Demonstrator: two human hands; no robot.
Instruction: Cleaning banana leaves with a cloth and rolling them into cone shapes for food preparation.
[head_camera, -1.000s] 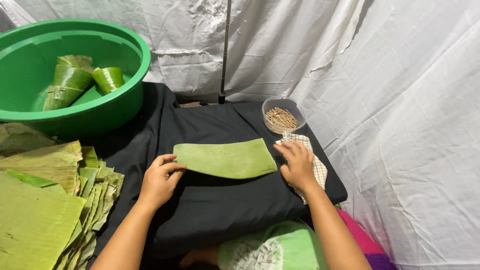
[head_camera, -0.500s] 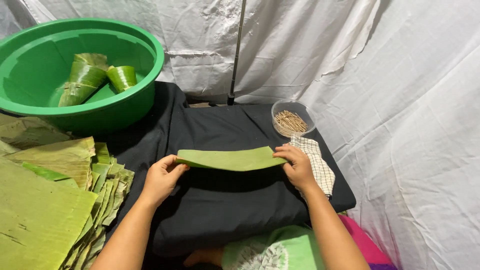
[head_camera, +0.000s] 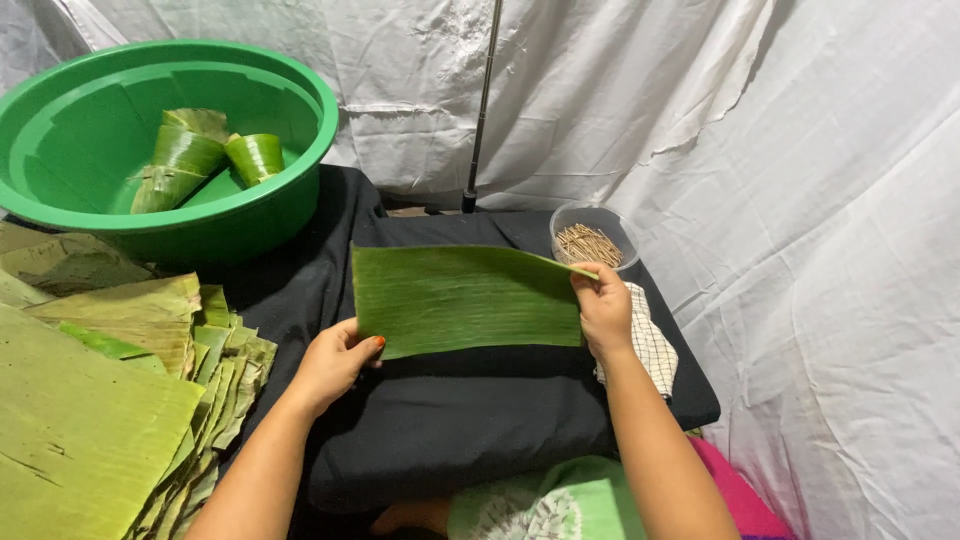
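A rectangular piece of green banana leaf (head_camera: 460, 298) is held up on edge over a black cloth-covered surface (head_camera: 450, 420), its face turned toward me. My left hand (head_camera: 335, 365) grips its lower left corner. My right hand (head_camera: 603, 308) pinches its right edge near the top.
A green plastic basin (head_camera: 170, 140) at the back left holds three rolled leaf cones (head_camera: 195, 155). Stacks of cut banana leaves (head_camera: 110, 390) lie at the left. A small clear bowl of thin sticks (head_camera: 590, 240) and a checked cloth (head_camera: 650, 345) sit at the right. White sheeting hangs behind.
The leaf lay flat on the black cloth; both hands have lifted it and tipped it upright, facing me.
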